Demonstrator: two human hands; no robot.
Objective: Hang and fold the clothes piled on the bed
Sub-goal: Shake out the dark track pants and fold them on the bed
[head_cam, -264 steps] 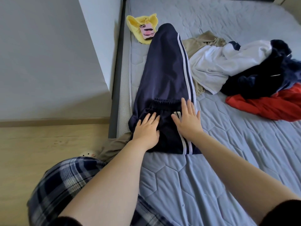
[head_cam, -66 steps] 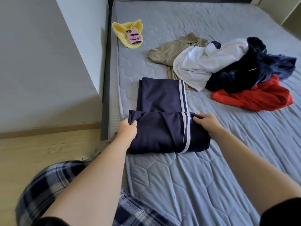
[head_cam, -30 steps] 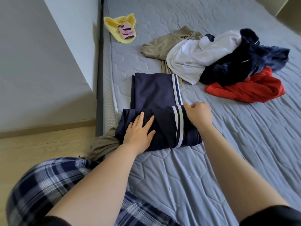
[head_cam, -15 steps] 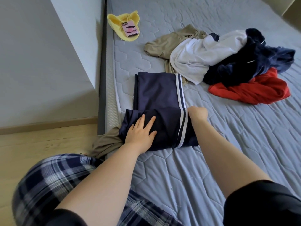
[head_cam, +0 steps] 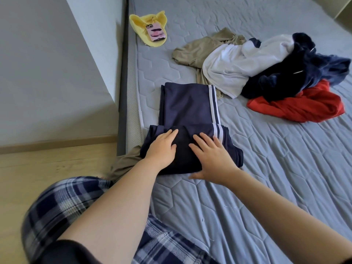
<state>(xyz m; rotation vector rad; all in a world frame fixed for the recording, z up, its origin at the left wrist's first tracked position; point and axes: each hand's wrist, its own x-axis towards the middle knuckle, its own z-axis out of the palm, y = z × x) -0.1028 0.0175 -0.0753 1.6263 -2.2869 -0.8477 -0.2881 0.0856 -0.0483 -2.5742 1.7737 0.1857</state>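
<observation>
Navy track pants [head_cam: 187, 105] with white side stripes lie partly folded near the left edge of the grey mattress [head_cam: 266, 168], the near end doubled over. My left hand [head_cam: 162, 149] rests flat on the folded part, fingers spread. Beside it, my right hand [head_cam: 213, 159] also presses flat on the fold, its thumb at the near edge. The pile further right holds a beige garment [head_cam: 200, 48], a white one [head_cam: 238, 65], a dark navy one [head_cam: 297, 71] and a red one [head_cam: 299, 105].
A yellow cloth [head_cam: 146, 23] with a pink phone [head_cam: 155, 32] on it lies at the far left of the bed. A khaki garment [head_cam: 123, 162] hangs off the bed corner. A grey wall and wooden floor [head_cam: 38, 178] are on the left.
My right hand has moved from the striped right edge of the fold onto its top, now flat beside my left hand. The pants stay doubled over.
</observation>
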